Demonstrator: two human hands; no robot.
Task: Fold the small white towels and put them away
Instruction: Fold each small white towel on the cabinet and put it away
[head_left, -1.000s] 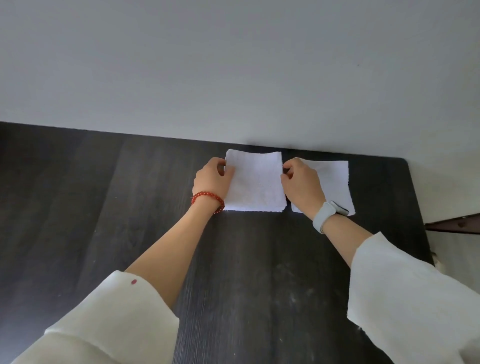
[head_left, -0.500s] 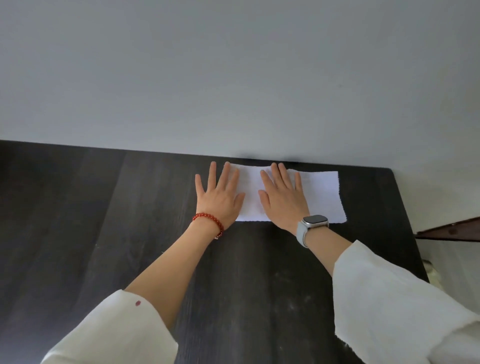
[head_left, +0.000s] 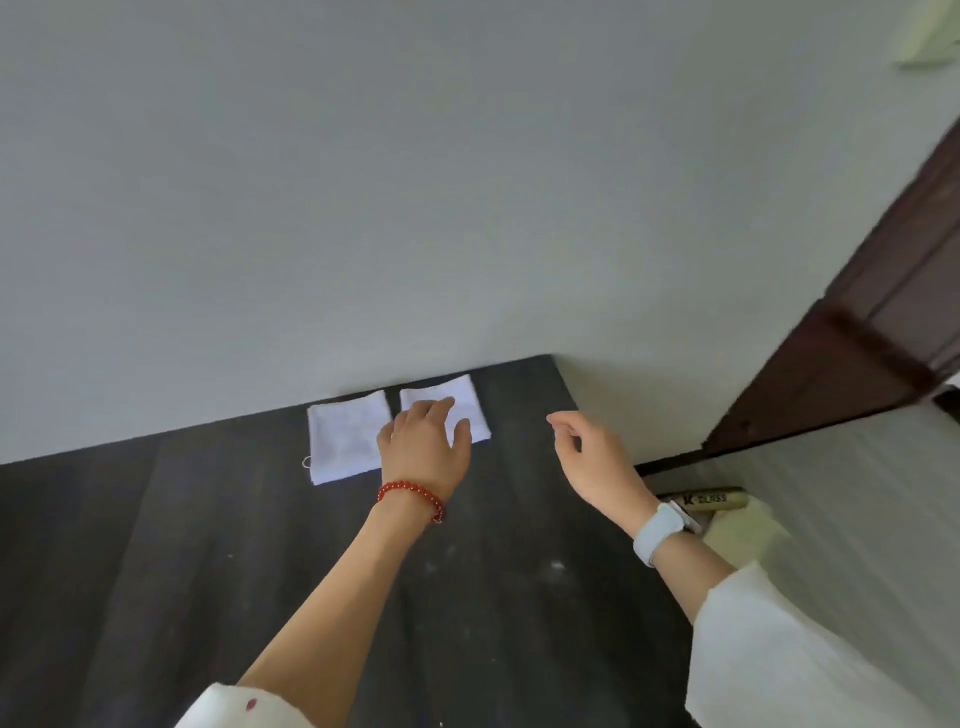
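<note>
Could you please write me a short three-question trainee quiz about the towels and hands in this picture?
1. How many folded white towels lie on the dark table?
2. True or false: the right hand holds a towel.
3. Which hand is over a towel: A left, B right?

Key:
1. Two: the left towel and the right towel, side by side near the wall.
2. False; it holds nothing.
3. A; the left hand, fingers relaxed.
</note>
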